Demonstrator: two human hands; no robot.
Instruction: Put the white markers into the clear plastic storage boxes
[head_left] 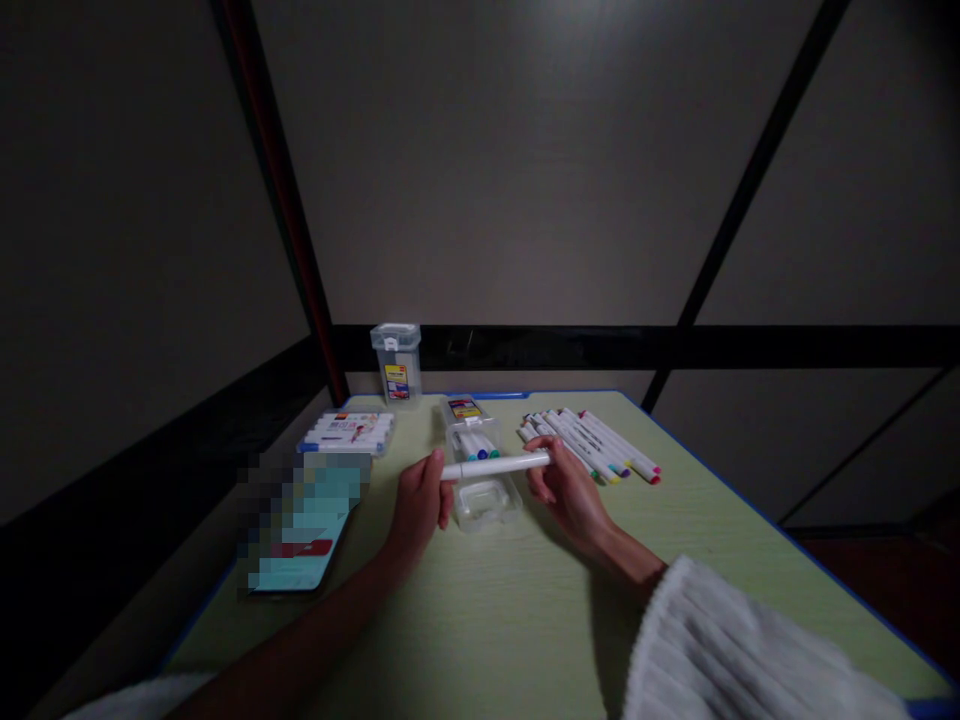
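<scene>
A white marker (495, 466) is held level between my two hands. My left hand (421, 492) pinches its left end, and my right hand (568, 490) grips the right end with thumb and fingers. Just behind it lies a clear plastic case (471, 420) with several markers inside, their blue and green ends facing me. The case's open lid (487, 503) rests on the table below the held marker. To the right, several loose white markers (592, 445) with coloured ends lie side by side, close behind my right hand.
A clear upright box (397, 365) with a yellow label stands at the back left. In front of it lies a flat pack of markers (348, 433). A tablet-like device (307, 525), partly pixelated, is at the left edge of the blue-rimmed table (495, 620). Walls rise behind and left.
</scene>
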